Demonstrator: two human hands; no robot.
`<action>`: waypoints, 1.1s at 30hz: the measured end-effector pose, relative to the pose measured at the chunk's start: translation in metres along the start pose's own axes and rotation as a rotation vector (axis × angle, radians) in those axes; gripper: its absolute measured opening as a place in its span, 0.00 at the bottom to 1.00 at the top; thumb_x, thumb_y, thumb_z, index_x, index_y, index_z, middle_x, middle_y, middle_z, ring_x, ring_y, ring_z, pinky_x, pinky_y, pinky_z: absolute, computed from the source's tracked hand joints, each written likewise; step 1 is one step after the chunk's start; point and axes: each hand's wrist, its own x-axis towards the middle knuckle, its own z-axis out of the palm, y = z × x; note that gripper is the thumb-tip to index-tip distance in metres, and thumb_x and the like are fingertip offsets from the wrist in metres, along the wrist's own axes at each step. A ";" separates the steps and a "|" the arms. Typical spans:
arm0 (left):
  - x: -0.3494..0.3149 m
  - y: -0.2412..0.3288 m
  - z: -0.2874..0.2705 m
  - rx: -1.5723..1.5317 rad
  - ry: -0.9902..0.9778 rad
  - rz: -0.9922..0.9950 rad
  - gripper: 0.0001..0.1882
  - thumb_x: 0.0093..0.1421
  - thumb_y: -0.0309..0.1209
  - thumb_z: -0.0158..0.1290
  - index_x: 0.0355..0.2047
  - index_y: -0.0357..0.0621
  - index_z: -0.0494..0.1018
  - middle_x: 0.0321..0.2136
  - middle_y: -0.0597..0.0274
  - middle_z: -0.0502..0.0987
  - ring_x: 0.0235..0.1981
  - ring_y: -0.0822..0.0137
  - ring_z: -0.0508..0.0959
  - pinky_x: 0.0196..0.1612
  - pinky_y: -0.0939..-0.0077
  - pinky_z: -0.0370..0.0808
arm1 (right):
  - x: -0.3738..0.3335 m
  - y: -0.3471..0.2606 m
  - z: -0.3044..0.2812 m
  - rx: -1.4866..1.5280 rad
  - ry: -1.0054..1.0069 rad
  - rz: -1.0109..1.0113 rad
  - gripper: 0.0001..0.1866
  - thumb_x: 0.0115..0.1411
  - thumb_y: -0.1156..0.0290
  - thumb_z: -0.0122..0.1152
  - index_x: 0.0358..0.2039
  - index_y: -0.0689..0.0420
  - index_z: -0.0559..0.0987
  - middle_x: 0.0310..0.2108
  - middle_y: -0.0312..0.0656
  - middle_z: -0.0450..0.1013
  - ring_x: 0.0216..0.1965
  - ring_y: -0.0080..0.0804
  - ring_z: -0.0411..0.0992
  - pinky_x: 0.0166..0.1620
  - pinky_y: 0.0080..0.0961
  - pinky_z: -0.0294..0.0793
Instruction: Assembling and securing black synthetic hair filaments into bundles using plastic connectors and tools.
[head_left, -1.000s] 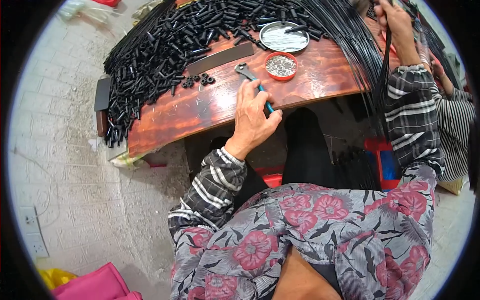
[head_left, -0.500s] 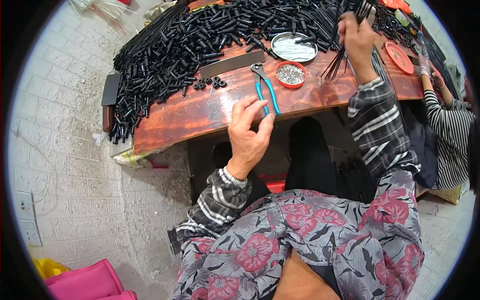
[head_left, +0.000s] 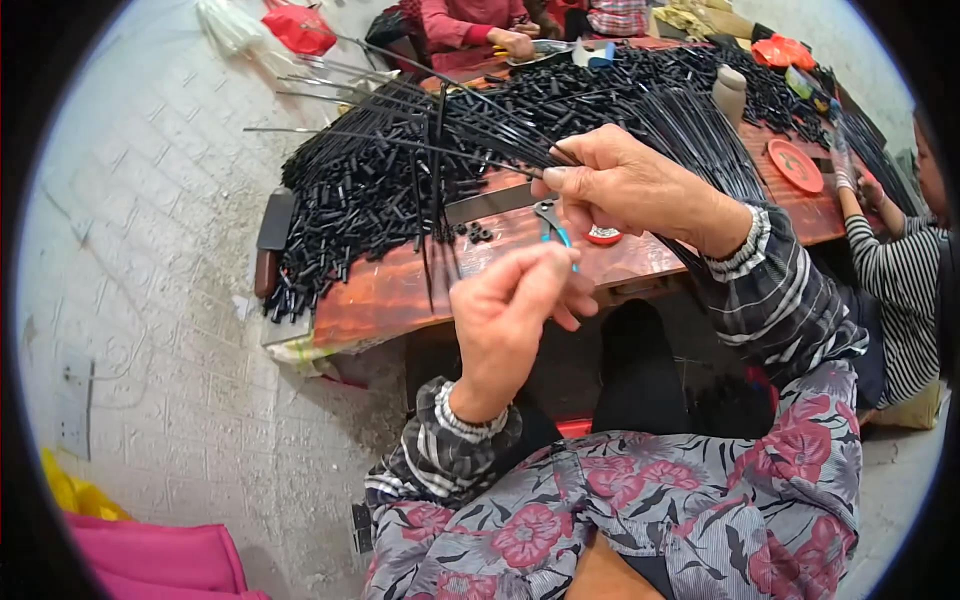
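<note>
My right hand (head_left: 640, 185) is closed around a bunch of thin black rods (head_left: 530, 150), which fan out to the left over the table. Lower and to the left, my left hand (head_left: 515, 320) has its fingers curled in and its thumb against them; blur hides whatever may be between them. Several dark rods hang upright and smeared left of that hand. Blue-handled pliers (head_left: 548, 212) lie on the table behind my hands, partly covered. A small red dish of metal bits (head_left: 603, 237) peeks out beneath my right hand.
Black tubular pieces (head_left: 370, 195) heap across the wooden table (head_left: 380, 300). A cleaver (head_left: 272, 240) lies at its left edge, a flat metal strip (head_left: 490, 204) mid-table. Further right stand a bottle (head_left: 730, 95) and red plate (head_left: 795, 166). Co-workers sit at the right and far side.
My right hand has come from the far right toward the middle, bringing the rods around to point left. My left hand's fingers have curled in from a spread pose. The view has tilted up.
</note>
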 end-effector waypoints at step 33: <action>0.069 0.026 -0.043 -0.425 -0.142 -0.010 0.22 0.58 0.23 0.38 0.53 0.37 0.51 0.40 0.41 0.69 0.42 0.49 0.72 0.45 0.58 0.70 | -0.004 0.049 0.058 0.469 -0.140 -0.185 0.19 0.61 0.62 0.44 0.47 0.61 0.65 0.30 0.38 0.69 0.30 0.20 0.69 0.31 0.15 0.68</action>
